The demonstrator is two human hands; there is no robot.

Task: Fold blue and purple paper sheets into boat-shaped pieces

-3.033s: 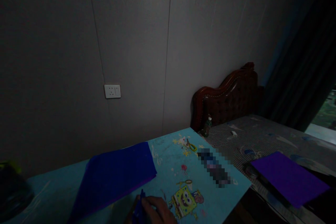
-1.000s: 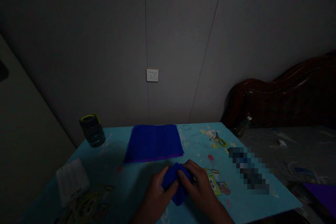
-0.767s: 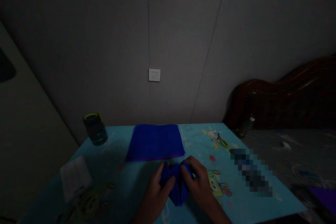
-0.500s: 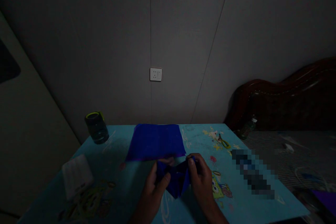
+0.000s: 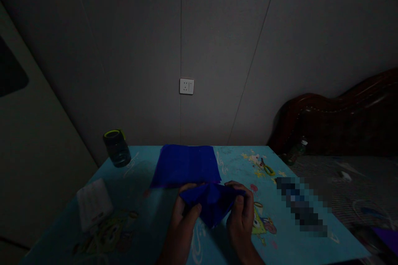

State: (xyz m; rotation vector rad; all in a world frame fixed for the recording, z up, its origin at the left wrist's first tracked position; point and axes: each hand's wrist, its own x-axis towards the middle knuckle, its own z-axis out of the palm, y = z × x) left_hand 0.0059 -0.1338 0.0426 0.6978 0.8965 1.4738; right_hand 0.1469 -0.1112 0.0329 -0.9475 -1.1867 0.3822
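Both my hands hold a small piece of dark blue paper point(image 5: 211, 203) just above the light blue cartoon-printed table point(image 5: 139, 198). My left hand point(image 5: 183, 219) pinches its left side with thumb on top. My right hand point(image 5: 241, 215) grips its right side, fingers curled over the edge. The piece is spread wide between them with a point hanging down. Just behind it a stack of dark blue paper sheets point(image 5: 186, 165) lies flat on the table.
A dark jar with a yellow-green rim point(image 5: 116, 148) stands at the table's back left. A white packet point(image 5: 93, 203) lies at the left. Small scissors point(image 5: 265, 168) lie at the back right. A bed with a dark wooden headboard point(image 5: 336, 124) adjoins the right side.
The view swung left from the bed to the table. My hands have pulled the folded blue piece apart, so it now spreads wider between them and sits a little higher.
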